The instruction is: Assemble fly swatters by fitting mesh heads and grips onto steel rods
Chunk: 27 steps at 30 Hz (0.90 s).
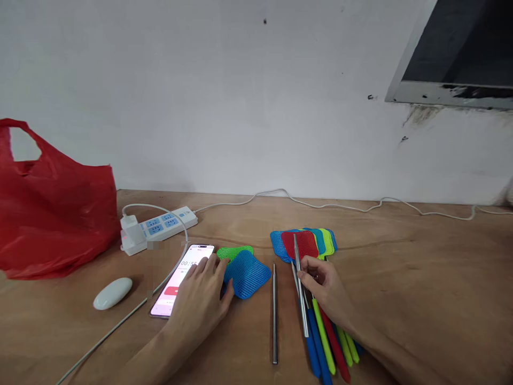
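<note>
My left hand (200,299) lies flat with fingers spread over the lower part of a phone (182,270) whose screen shows a timer; its thumb side touches a loose blue swatter head (247,274), behind which a green swatter head (234,251) lies. My right hand (324,286) pinches a metal rod (300,283) over a fanned stack of fly swatters (306,243) with red, blue and green heads and coloured handles (326,342). A second metal rod (274,313) lies alone on the wooden table (420,278) between my hands.
A red plastic bag (52,208) stands at the left. A white power strip (156,227) with a plugged charger sits behind the phone, its cable (340,206) running along the wall. A pale oval object (113,293) lies at front left. A window frame (452,59) shows at upper right.
</note>
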Each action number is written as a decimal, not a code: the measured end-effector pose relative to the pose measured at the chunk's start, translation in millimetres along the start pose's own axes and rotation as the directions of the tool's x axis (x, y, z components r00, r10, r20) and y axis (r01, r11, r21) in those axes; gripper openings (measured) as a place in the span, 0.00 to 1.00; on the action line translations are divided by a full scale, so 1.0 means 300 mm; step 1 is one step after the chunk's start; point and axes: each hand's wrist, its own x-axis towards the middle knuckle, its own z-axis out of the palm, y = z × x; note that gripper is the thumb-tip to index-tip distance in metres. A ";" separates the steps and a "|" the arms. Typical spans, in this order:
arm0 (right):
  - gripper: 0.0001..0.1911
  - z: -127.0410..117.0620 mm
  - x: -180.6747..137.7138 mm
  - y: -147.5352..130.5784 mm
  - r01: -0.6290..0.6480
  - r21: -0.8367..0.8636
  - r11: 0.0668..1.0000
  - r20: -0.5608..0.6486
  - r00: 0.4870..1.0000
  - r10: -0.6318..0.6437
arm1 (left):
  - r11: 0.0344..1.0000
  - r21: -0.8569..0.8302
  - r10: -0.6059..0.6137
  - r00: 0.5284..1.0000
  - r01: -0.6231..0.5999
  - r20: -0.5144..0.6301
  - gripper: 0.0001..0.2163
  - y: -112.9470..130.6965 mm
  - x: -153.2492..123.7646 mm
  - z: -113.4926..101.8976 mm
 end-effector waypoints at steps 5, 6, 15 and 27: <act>0.14 0.001 -0.004 0.014 0.012 0.020 1.000 0.042 0.999 -0.013 | 0.999 -0.001 -0.053 0.986 0.054 0.158 0.17 0.006 0.006 -0.013; 0.13 0.001 -0.004 0.018 0.014 0.020 1.000 0.051 0.999 -0.015 | 0.998 -0.003 -0.055 0.982 0.057 0.178 0.17 0.008 0.008 -0.013; 0.14 0.001 -0.006 0.028 0.025 0.023 0.999 0.044 0.999 -0.026 | 0.992 -0.060 -0.088 0.963 0.107 0.253 0.19 -0.002 0.001 -0.004; 0.18 -0.002 0.012 0.022 -0.221 0.481 0.848 -0.019 0.965 0.262 | 0.614 -0.790 0.045 0.998 0.007 0.044 0.08 0.037 0.000 -0.042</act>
